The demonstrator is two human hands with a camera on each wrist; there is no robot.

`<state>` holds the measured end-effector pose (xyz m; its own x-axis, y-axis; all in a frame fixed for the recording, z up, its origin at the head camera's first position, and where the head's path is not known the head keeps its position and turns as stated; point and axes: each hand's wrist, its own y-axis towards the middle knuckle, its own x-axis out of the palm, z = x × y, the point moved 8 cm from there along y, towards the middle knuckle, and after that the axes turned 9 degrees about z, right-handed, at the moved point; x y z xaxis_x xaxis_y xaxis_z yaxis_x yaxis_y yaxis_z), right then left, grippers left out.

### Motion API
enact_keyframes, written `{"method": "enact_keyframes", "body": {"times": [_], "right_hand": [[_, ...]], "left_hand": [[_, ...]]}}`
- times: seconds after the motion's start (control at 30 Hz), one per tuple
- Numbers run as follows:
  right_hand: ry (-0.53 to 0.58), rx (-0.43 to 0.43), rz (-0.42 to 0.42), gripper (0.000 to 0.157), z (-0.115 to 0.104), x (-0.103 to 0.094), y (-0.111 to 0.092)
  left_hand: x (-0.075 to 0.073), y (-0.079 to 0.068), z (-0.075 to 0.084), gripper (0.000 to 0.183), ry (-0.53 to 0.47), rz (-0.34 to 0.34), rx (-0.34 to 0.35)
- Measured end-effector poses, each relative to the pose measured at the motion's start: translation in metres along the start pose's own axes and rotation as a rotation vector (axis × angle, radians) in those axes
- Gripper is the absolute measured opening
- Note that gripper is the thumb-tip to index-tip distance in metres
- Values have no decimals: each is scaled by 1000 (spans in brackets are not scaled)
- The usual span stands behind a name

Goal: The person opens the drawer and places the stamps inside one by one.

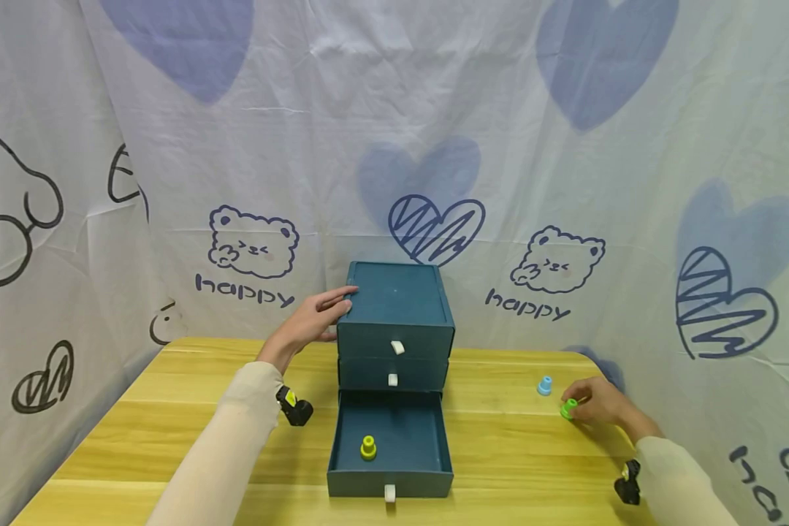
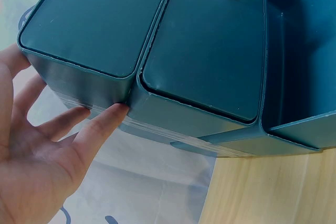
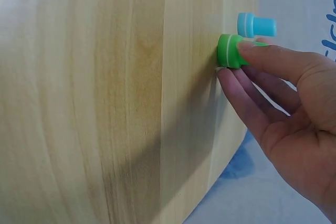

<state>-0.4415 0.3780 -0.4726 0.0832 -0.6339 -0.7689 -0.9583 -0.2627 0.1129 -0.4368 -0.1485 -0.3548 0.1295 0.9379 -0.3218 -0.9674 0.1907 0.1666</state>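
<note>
A dark teal three-drawer box (image 1: 401,296) stands on the table, its bottom drawer (image 1: 421,483) pulled out. Inside that drawer a yellow toy stamp (image 1: 368,448) stands upright toward the left. My left hand (image 1: 310,321) rests against the box's upper left side, fingers fairly straight; in the left wrist view the fingertips touch its side wall. At the table's right, my right hand (image 1: 600,403) pinches a green toy stamp (image 3: 227,51), a stepped cylinder with a white ring, between thumb and fingers. A light blue toy stamp (image 1: 545,386) stands just beyond it.
The wooden table (image 1: 513,460) has a rounded corner at the back right, close to my right hand. A white printed cloth (image 1: 329,146) hangs behind and at both sides. White pull tabs (image 1: 397,348) stick out from the drawer fronts.
</note>
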Motion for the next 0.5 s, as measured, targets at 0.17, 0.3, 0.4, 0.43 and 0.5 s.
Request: {"method": "enact_keyframes", "body": {"times": [0.17, 0.3, 0.4, 0.43, 0.5], "right_hand": [[16, 0, -2, 21, 2, 3, 0], [19, 2, -3, 23, 1, 4, -1], [32, 3, -6, 24, 0, 4, -1], [39, -2, -12, 25, -1, 4, -1], [59, -10, -21, 26, -3, 5, -1]], "left_hand": [[0, 0, 0, 54, 2, 0, 2], [0, 0, 0, 54, 3, 1, 4], [0, 0, 0, 54, 1, 1, 6], [0, 0, 1, 54, 2, 1, 6], [0, 0, 1, 54, 1, 0, 6]]}}
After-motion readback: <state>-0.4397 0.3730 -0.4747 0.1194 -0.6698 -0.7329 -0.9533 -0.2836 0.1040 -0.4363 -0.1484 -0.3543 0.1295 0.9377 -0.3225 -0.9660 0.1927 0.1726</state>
